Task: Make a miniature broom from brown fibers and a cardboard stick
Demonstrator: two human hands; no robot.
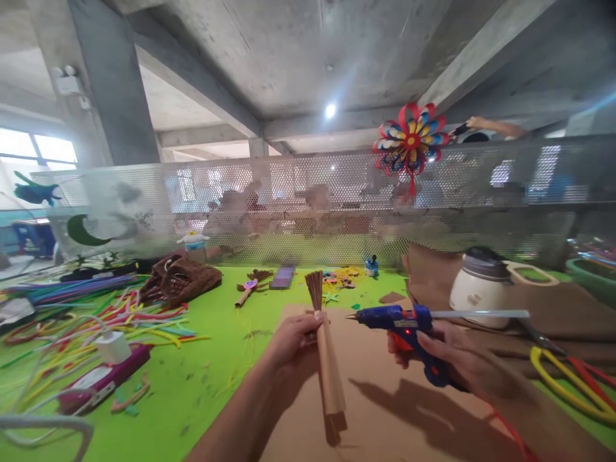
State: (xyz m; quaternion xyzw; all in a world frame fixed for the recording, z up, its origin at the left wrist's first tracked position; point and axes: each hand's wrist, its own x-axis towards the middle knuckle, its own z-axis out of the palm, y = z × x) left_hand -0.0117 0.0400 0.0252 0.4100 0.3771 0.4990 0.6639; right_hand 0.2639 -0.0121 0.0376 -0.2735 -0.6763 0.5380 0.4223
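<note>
My left hand [304,330] is closed around the upper part of a rolled brown paper tube [330,372]. A bundle of thin dark brown strips [314,289] fans out of the tube's top end. In my right hand [447,350] is a blue hot glue gun [394,316], with its nozzle pointing left toward the tube but apart from it. A clear glue stick [481,314] sticks out of the gun's back, and a small red light glows on its side. Beneath both hands lies a sheet of brown cardboard [375,417].
Pipe cleaners [158,317] and a purple power strip [108,378] with a white plug cover the left. A brown bundle [180,279] lies behind. Yellow-handled scissors [568,385], a white jar [481,289] and brown sheets [433,276] stand right. A perforated metal screen [289,224] closes the back.
</note>
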